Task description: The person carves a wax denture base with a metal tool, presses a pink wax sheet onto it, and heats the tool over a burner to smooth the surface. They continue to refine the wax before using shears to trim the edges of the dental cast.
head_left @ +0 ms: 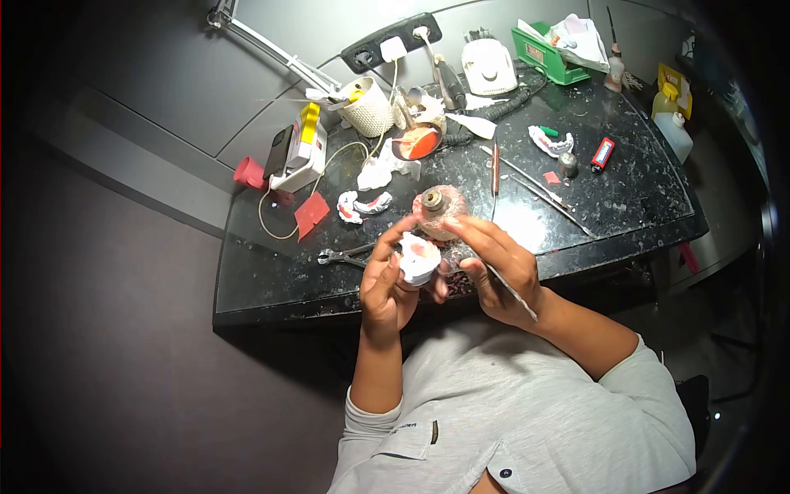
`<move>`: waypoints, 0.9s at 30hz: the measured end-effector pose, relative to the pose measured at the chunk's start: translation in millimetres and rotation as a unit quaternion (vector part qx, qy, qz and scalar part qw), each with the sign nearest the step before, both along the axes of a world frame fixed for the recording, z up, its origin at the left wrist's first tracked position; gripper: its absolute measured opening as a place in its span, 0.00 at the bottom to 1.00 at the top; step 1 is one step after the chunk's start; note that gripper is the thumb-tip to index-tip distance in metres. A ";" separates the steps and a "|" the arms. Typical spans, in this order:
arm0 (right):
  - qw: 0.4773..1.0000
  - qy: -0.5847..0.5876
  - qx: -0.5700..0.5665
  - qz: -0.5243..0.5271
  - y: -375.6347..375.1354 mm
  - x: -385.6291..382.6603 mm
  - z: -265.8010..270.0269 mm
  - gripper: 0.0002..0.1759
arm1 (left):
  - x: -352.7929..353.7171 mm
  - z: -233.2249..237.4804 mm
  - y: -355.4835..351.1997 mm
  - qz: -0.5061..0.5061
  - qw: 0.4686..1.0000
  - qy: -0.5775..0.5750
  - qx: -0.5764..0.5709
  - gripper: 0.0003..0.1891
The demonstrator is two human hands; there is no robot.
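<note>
My left hand (383,288) is closed around a white plaster dental cast (418,262), with some pink on its upper face. My right hand (508,276) is raised beside it, the thumb apart from the fingers. A thin metal hand tool (517,298) rests in that right hand and slants down toward the wrist; its working tip is hidden. Just beyond both hands stands a spirit burner (440,216) crusted with pink wax. Close to the left hand lie metal pliers (336,256), partly covered by it.
Other dental casts (362,206) (550,142) and a pink wax sheet (312,215) lie on the black worktop (271,272). Slim tools (543,193) and a red lighter (603,155) are at right. A perforated pot (368,111), an orange-filled dish (418,142) and a green bin (550,56) stand behind.
</note>
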State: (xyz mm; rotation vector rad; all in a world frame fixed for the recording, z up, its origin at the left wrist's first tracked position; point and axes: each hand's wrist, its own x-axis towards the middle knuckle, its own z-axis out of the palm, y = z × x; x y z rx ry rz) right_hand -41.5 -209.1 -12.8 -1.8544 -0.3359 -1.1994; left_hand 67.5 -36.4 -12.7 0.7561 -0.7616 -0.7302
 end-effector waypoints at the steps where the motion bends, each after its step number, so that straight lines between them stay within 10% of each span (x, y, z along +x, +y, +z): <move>1: 0.999 -0.006 -0.027 -0.031 -0.5 -0.5 0.7 0.22 | -2.8 0.0 -2.0 0.000 1.000 -0.001 -0.001 0.30; 3: 0.999 -0.022 -0.022 -0.033 0.9 3.0 -1.1 0.19 | -9.6 -2.1 -6.3 0.139 0.988 -0.052 0.028 0.33; 27: 0.997 -0.049 -0.053 0.006 4.9 7.3 -10.1 0.14 | -5.1 -8.3 2.3 0.098 0.995 -0.020 0.029 0.28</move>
